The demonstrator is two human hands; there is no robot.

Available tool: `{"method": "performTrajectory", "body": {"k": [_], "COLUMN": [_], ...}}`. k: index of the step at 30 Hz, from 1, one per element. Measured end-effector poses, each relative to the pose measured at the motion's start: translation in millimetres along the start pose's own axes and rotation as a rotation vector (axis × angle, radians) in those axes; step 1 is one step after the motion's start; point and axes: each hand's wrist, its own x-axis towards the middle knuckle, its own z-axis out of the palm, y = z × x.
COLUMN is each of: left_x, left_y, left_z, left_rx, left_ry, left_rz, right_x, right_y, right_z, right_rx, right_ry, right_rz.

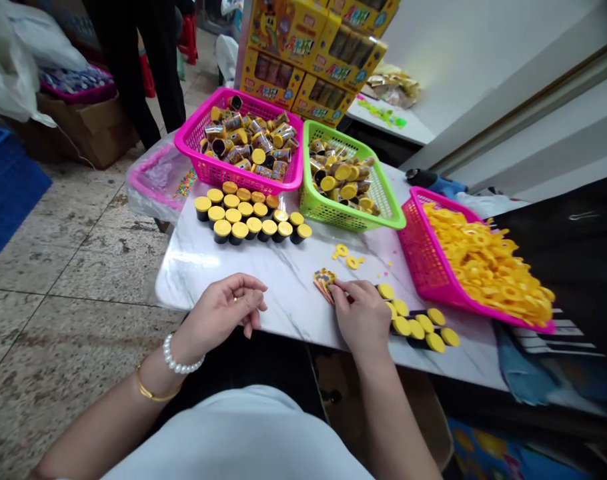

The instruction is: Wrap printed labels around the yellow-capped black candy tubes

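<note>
My right hand (pixel 362 312) pinches the near right edge of a small stack of printed paper labels (pixel 324 283) lying on the white marbled table. Close beside that hand stands a group of small black cups with yellow lids (pixel 416 327), partly hidden by it. My left hand (pixel 233 305) hovers at the table's front edge, fingers loosely curled and nothing visible in them. Ahead of it, more black cups with yellow lids (pixel 253 225) stand in rows. Yellow plastic rings (pixel 352 262) lie beyond the labels.
A pink basket (pixel 188 143) and a green basket (pixel 328 217) hold many small wrapped cups. Another pink basket (pixel 418 257) at the right is heaped with yellow plastic rings. Yellow display boxes (pixel 303 57) are stacked behind. A person in dark trousers (pixel 138 60) stands at the far left.
</note>
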Motion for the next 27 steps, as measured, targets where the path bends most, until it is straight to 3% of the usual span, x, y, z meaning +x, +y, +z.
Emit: {"method": "performTrajectory", "body": {"k": [2, 7, 14, 19, 22, 25, 27], "left_x": [1.5, 1.9, -2.7, -1.5, -0.5, -0.2, -0.5], "left_y": [2.6, 5.1, 1.9, 2.3, -0.5, -4.2, -5.6], "left_z": [4.8, 15.2, 10.1, 12.9, 18.0, 22.1, 22.2], "left_rx": [0.027, 0.081, 0.055, 0.078, 0.097, 0.135, 0.167], "left_ry": [0.015, 0.077, 0.135, 0.131, 0.144, 0.158, 0.174], "left_rz": [-0.003, 0.015, 0.05, 0.05, 0.05, 0.085, 0.135], "right_x": [-7.4, 4.5, 0.8, 1.5, 1.7, -4.0, -9.4], "right_y": [0.7, 4.2, 11.0, 7.2, -11.1, -48.0, -75.2], "right_z": [5.2, 9.8, 7.2, 9.5, 3.2, -4.3, -6.0], "right_rx": [-0.027, -0.049, 0.166, 0.163, 0.215, 0.373, 0.48], "right_ry": [0.005, 0.038, -0.035, 0.03, 0.121, 0.186, 0.159], "right_rz": [-0.006, -0.027, -0.063, -0.06, -0.107, -0.169, -0.245]}}
